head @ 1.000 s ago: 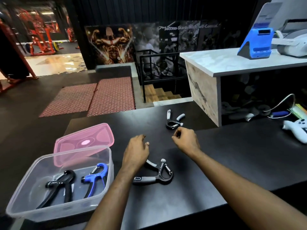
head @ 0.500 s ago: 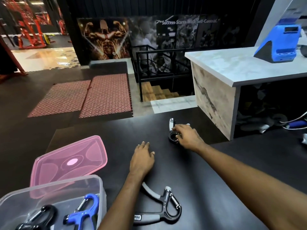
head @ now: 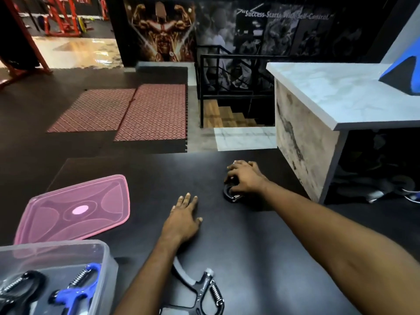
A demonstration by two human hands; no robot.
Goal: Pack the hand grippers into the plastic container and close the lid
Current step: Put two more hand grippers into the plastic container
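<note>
At the near left corner of the black table [head: 145, 178], the clear plastic container [head: 106, 264] sat open with a black hand gripper [head: 20, 285] and a blue hand gripper [head: 77, 289] already inside, and the pink lid [head: 75, 208] lay flat just beyond it, not yet on. Further right, the left hand [head: 181, 220] had gone from half curled over the grey-handled gripper [head: 200, 289] to lying flat on the table with fingers spread, holding nothing; that gripper now lay untouched under the forearm. At the far right, the right hand [head: 244, 178], which a second earlier hung empty and short of the far gripper [head: 231, 194], had reached out and curled its fingers down over the handles, only the spring end showing beneath. I cannot tell whether the grasp was complete. Judging from this, two grippers were packed, the third was being picked up, and a fourth remained.
</note>
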